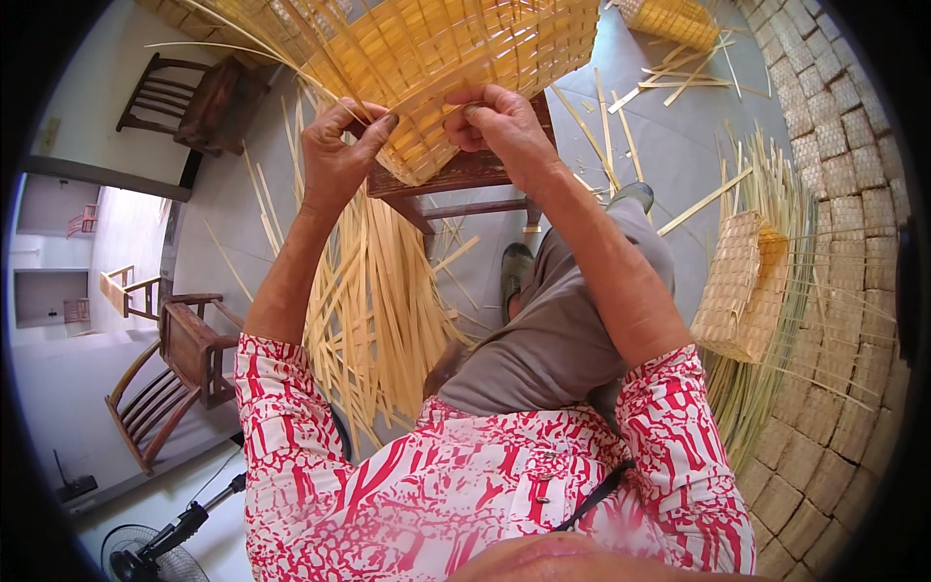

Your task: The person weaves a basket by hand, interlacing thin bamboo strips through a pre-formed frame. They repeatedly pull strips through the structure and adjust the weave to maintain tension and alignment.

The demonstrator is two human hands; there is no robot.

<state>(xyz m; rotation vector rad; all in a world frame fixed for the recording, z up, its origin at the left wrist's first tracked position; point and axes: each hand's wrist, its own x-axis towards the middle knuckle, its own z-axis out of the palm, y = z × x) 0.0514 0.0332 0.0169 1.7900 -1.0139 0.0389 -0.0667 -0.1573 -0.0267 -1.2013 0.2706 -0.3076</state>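
A yellow woven basket (495,58) of flat bamboo strips rests tilted on a dark wooden stool (465,175) in front of me. At the basket's left edge my left hand (341,150) is closed, thumb and forefinger pinching a thin bamboo strip (257,51). The strip's free end reaches out to the left, and other unwoven strips stand up above that hand. My right hand (502,134) lies against the near wall of the basket with its fingers curled in on the weave. Its fingertips are partly hidden, but they appear to grip the basket wall.
Loose bamboo strips (373,291) lie heaped beside my legs. To the right, a small woven basket (732,291) rests on a bundle of thin strips (752,407), before stacked woven pieces (839,281). Wooden chairs (184,339) and a fan (160,548) stand left.
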